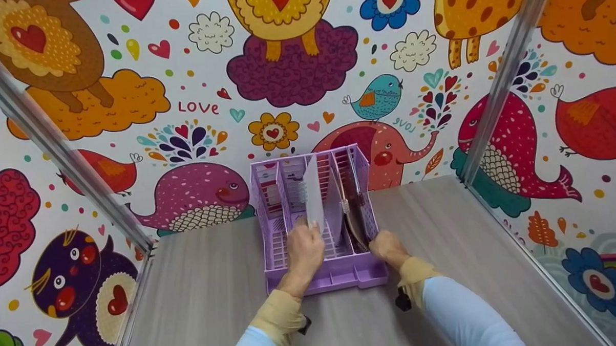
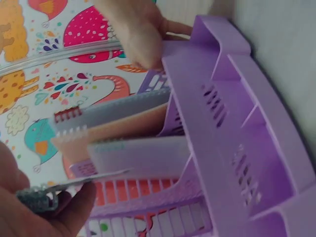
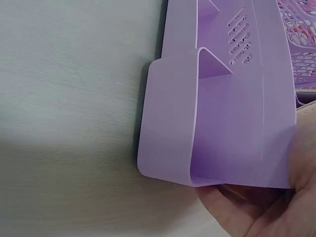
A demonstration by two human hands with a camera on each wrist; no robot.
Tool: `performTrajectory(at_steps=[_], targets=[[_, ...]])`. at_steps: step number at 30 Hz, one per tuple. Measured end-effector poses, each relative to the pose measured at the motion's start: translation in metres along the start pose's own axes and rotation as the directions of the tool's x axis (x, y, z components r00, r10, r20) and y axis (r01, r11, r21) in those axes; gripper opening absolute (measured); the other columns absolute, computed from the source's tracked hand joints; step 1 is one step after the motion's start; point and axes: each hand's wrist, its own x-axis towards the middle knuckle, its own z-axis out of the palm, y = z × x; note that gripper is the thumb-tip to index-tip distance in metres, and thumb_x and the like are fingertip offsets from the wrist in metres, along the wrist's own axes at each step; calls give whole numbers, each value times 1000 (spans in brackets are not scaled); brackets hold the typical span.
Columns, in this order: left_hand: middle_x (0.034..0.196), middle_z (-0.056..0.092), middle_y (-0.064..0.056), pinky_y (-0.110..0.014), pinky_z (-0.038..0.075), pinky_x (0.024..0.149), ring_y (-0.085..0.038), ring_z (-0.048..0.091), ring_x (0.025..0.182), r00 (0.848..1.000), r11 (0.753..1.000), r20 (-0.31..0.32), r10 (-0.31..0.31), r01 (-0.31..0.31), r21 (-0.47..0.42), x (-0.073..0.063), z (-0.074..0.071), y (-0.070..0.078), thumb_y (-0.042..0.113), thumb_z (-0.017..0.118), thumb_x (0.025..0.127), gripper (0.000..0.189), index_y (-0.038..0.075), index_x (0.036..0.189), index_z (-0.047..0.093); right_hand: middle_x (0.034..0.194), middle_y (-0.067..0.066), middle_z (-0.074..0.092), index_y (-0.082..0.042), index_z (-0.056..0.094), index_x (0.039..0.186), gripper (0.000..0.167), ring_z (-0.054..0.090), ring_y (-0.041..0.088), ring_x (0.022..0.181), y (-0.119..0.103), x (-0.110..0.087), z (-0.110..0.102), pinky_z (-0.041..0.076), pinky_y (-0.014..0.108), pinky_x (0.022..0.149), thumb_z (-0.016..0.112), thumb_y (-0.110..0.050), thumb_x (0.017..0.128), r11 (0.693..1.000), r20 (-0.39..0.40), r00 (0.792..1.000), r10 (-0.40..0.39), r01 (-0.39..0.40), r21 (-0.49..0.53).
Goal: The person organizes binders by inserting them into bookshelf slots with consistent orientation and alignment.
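Note:
A purple plastic file organizer (image 1: 311, 272) stands on the table against the patterned wall, with upright slots and small front compartments. My left hand (image 1: 305, 247) pinches a thin white spiral notebook (image 1: 314, 190) by its near edge and holds it upright over a middle slot. In the left wrist view, the spiral coil (image 2: 42, 200) of this notebook shows between thumb and fingers. My right hand (image 1: 390, 248) grips the organizer's near right corner, its fingers curled under the edge in the right wrist view. Other notebooks stand to the right, including a pale one (image 2: 140, 155) and a brownish one (image 2: 113, 123).
The wood-grain table (image 1: 204, 294) extends to both sides of the organizer and in front of it. Metal frame posts (image 1: 55, 125) edge the space at left and right. Slots at the organizer's left show their grid floor (image 1: 280, 245).

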Motion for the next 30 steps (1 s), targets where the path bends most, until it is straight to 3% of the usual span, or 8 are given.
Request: performTrajectory(at_steps=[3,5,10,15,16,23,26,30], targets=[[97,78,-22,-56,63,79,-42,76,84,999,999,2,36,-36,4,-1,22,0,7,62,104,26,-5,123,76,100,19,82,-12,72,76,20,70,27,78,-5,-4,-6,63,46,69,63,-21,91,1000,-6,1000,22,-22,9],[112,80,-23,-55,65,89,-42,79,97,999,999,-2,53,-53,4,-1,36,-1,6,61,106,36,-5,137,72,101,18,82,-9,74,81,19,72,28,80,-20,-24,-22,64,47,73,64,-19,92,1000,-9,1000,21,-21,18],[134,76,-26,-55,63,106,-45,77,120,998,999,-36,50,-49,22,2,65,-12,7,59,108,42,-9,146,65,97,19,80,-3,76,89,16,72,29,80,-60,-72,-60,64,46,76,64,-13,93,998,-2,1000,29,-29,49],[142,71,-23,-53,62,109,-42,75,126,999,999,-18,30,-30,34,6,83,-29,5,59,106,48,-4,152,60,94,20,79,-3,74,84,16,69,29,79,-79,-91,-73,65,50,80,61,-10,92,998,-5,998,55,-55,17],[141,71,-23,-53,62,109,-42,75,125,999,999,-14,34,-34,39,7,87,-33,3,58,104,49,-3,153,60,90,17,78,-7,72,81,16,68,28,78,-72,-83,-66,64,48,78,61,-12,92,999,-12,999,50,-50,9],[142,66,-27,-56,65,102,-46,75,117,998,990,32,48,-52,131,6,104,-54,-6,61,93,63,-5,156,54,89,18,77,-6,70,80,14,68,28,76,-80,-95,-75,62,44,72,61,-7,91,999,-38,999,39,-38,31],[144,64,-28,-58,64,104,-48,75,118,996,992,81,22,-32,123,6,109,-58,-7,61,92,67,-3,159,51,93,20,80,-6,73,82,16,71,31,79,-56,-70,-54,65,49,77,61,-9,91,999,-64,998,5,-3,34],[141,64,-28,-58,64,104,-48,75,116,992,993,119,27,-40,108,7,109,-62,-9,63,90,74,1,162,49,91,17,80,-9,75,83,15,69,29,76,-26,-32,-16,63,48,73,62,-13,90,1000,-83,996,-17,17,6]])
